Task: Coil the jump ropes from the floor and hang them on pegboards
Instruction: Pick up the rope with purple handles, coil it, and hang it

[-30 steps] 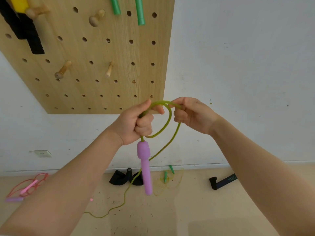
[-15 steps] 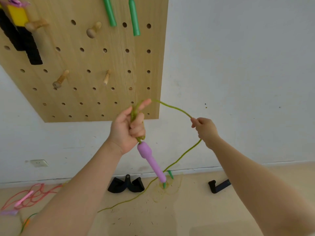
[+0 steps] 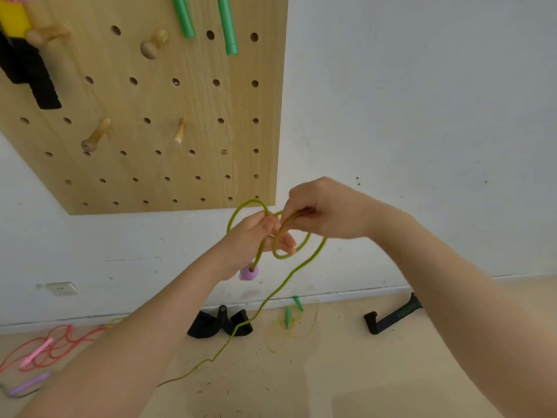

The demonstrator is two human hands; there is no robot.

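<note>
I hold an olive-green jump rope in front of the wall, below the wooden pegboard. My left hand grips its loops, and the purple handle hangs just under that fist. My right hand pinches a fresh loop and lays it against the left hand's fingers. The rest of the rope trails down to the floor and off to the left. Bare wooden pegs stick out of the board.
On the board hang green handles and a black and yellow item. The floor holds a red rope with a pink handle, a purple handle, a black strap, a thin yellow rope with green handles, and a black handle.
My right hand drew out along the rope to the right, then came back to the left hand with a new loop. The purple handle now hangs tucked under my left fist.
</note>
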